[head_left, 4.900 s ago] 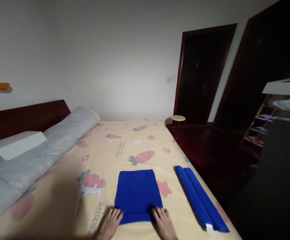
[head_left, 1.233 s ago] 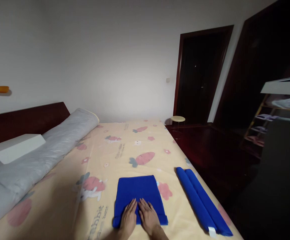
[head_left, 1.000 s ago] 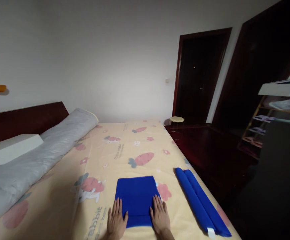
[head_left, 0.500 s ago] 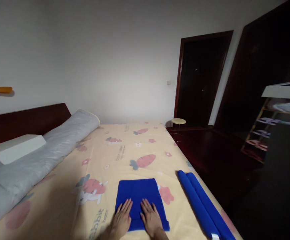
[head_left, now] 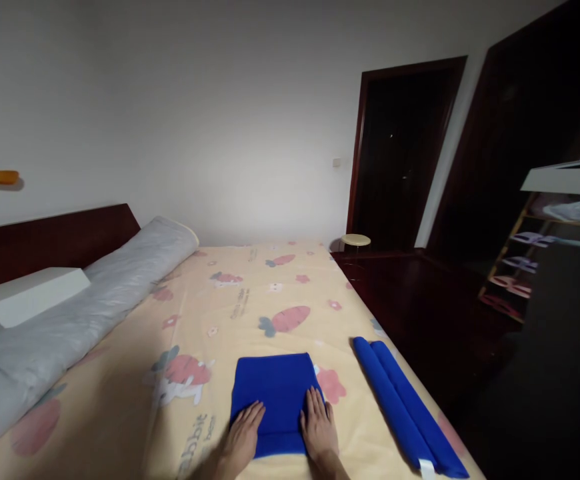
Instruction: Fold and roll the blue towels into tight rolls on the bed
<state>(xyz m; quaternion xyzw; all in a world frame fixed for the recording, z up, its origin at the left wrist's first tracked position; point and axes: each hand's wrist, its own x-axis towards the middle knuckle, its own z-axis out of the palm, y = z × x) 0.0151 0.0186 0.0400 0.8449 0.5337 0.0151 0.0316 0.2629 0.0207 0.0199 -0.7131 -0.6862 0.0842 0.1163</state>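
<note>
Both my hands lie palm down on a flat blue cloth, apart from each other, fingers stretched out and gripping nothing. My left hand point(head_left: 243, 433) covers the near left part of the blue cloth point(head_left: 279, 387), its fingers slanting inward to the right. My right hand point(head_left: 319, 427) lies along the right side, fingers pointing away from me, thumb toward the middle. Both wrists come in from the near side.

The cloth lies on the bed in front of me, its far edge fairly straight. A crease runs across it close to the near edge, which shows between my hands. To the right, a strip of sheet separates it from two blue rolls point(head_left: 403, 407), which lie side by side along the bed's right edge; a white tag point(head_left: 426, 469) shows at their near end. Beyond the far edge, and to the left, open sheet gives room for movement.

The sheet point(head_left: 243, 267) is pale yellow, printed with carrots, rabbits and flowers, lightly wrinkled. On the left, a long grey roll point(head_left: 120, 287) lies before a dark headboard point(head_left: 55, 237), with a white box point(head_left: 37, 297) against it. Past the bed stand a pale wall point(head_left: 220, 133), a round stool point(head_left: 355, 240) and a dark door point(head_left: 390, 160). At right, a rack point(head_left: 513, 267) holds slippers.
</note>
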